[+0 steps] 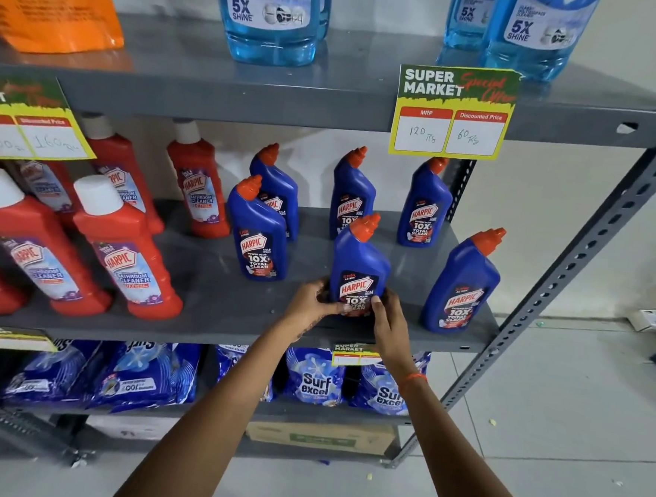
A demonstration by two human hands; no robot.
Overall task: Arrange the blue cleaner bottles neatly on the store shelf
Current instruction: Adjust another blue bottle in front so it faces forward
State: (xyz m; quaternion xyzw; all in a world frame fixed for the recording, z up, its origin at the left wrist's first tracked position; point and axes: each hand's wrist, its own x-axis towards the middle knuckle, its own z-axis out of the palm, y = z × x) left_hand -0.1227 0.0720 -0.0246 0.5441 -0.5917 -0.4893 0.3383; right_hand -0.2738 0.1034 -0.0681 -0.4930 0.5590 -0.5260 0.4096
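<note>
Several blue cleaner bottles with orange caps stand on the grey middle shelf [236,311]. One blue bottle [360,262] stands upright near the front edge, and both hands grip its base: my left hand [315,301] on its left side, my right hand [387,322] on its right. Another blue bottle [259,235] stands to its left and one [461,285] to its right near the shelf end. Three more stand behind: one [278,190], one [351,195] and one [424,206].
Red bathroom cleaner bottles [124,257] fill the shelf's left half. A price sign [452,113] hangs from the upper shelf, where light-blue bottles [273,15] stand. Blue detergent packets [313,379] lie on the lower shelf. The metal upright [573,265] bounds the right side.
</note>
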